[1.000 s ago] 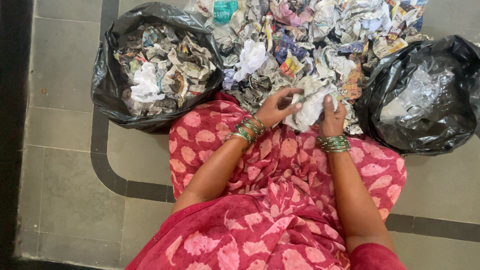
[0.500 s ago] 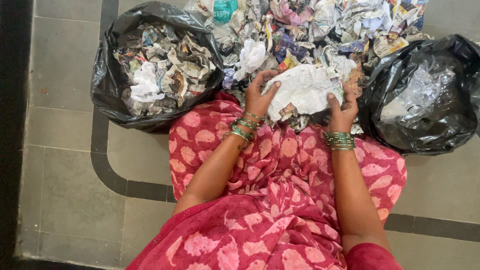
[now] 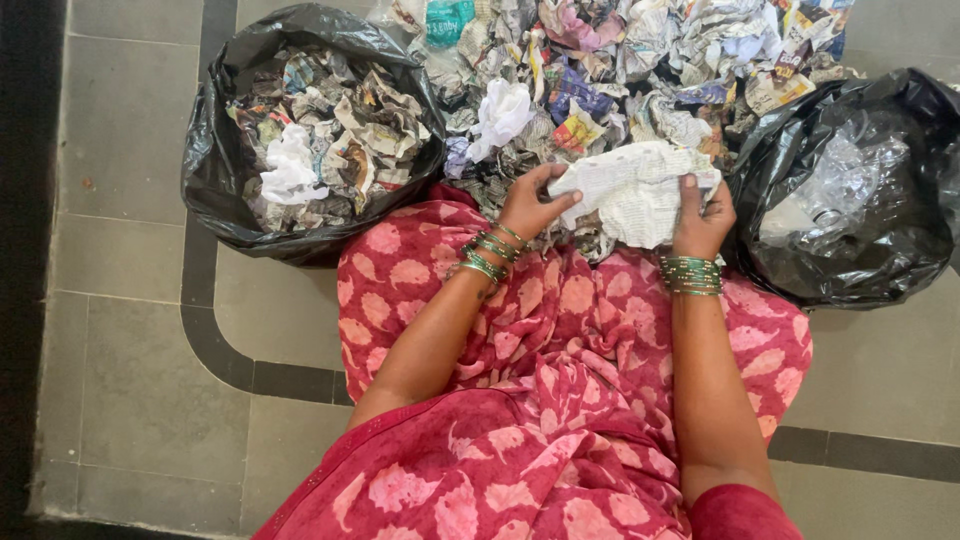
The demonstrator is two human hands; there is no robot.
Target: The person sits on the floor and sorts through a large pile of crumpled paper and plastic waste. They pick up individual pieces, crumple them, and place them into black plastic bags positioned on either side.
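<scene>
The crumpled newspaper sheet is now pulled wider and flatter than a moment ago, when it was a tight wad between the palms; it hangs just above the lap, at the near edge of the heap of crumpled paper on the tiled floor. The left hand pinches its left edge with thumb and fingers; the right hand has slid outward and grips the right edge, thumb on top. By the look of it, the sheet is being opened out. The black bag of crumpled paper sits to the left, the black bag of clear plastic to the right.
</scene>
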